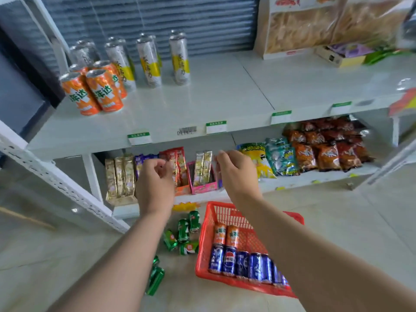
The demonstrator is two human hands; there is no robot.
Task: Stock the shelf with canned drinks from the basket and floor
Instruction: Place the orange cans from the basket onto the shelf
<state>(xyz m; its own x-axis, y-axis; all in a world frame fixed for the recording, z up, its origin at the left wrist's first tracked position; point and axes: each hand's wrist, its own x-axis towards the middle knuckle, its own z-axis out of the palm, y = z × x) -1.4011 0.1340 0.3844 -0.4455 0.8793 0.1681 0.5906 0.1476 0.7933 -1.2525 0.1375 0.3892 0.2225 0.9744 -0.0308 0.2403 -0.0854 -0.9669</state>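
My left hand [155, 183] and right hand [236, 174] hover before the shelf [202, 102], fingers [162, 164] loosely curled, gripping nothing. Blue cans [243, 264] and orange cans [226, 235] lie in the red basket [202, 242]; green cans [183, 230] lie on the floor [67, 255] beside it.

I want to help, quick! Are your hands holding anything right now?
Left hand: open, loosely curled, holding nothing.
Right hand: open, loosely curled, holding nothing.
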